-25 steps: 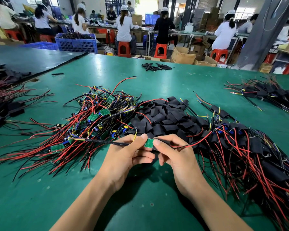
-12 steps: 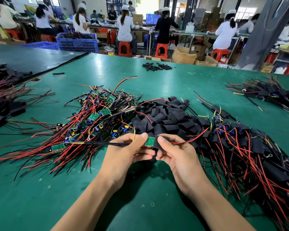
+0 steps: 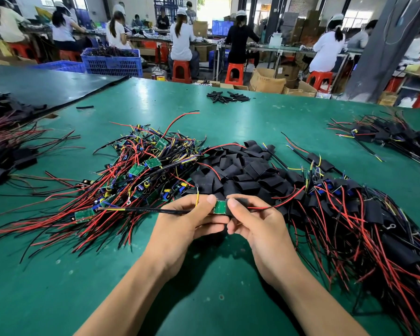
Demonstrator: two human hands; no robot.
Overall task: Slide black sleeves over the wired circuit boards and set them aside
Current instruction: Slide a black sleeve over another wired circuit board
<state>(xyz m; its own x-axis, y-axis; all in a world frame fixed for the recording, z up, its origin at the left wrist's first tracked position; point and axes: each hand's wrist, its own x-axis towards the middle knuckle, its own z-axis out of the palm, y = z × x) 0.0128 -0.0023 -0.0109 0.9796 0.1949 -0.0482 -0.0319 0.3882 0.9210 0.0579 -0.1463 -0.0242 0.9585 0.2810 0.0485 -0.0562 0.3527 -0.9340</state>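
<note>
My left hand (image 3: 187,221) pinches a small green circuit board (image 3: 220,206) by its left end; its black lead runs off to the left. My right hand (image 3: 255,221) grips a black sleeve (image 3: 238,201) that covers the board's right end, with red wires coming out to the right. Behind my hands lies a heap of empty black sleeves (image 3: 240,170). A tangle of bare wired boards (image 3: 141,173) sits to the left. Sleeved boards (image 3: 364,214) are piled on the right.
The green table (image 3: 58,287) carries more sleeved bundles at the far left (image 3: 5,151) and far right (image 3: 388,137), and loose black tubes (image 3: 228,97) near the back edge. Beyond are a blue crate (image 3: 112,61), orange stools and seated workers.
The black sleeve has slid leftward over more of the green board, so less green shows between my thumbs. Both hands stay in about the same place.
</note>
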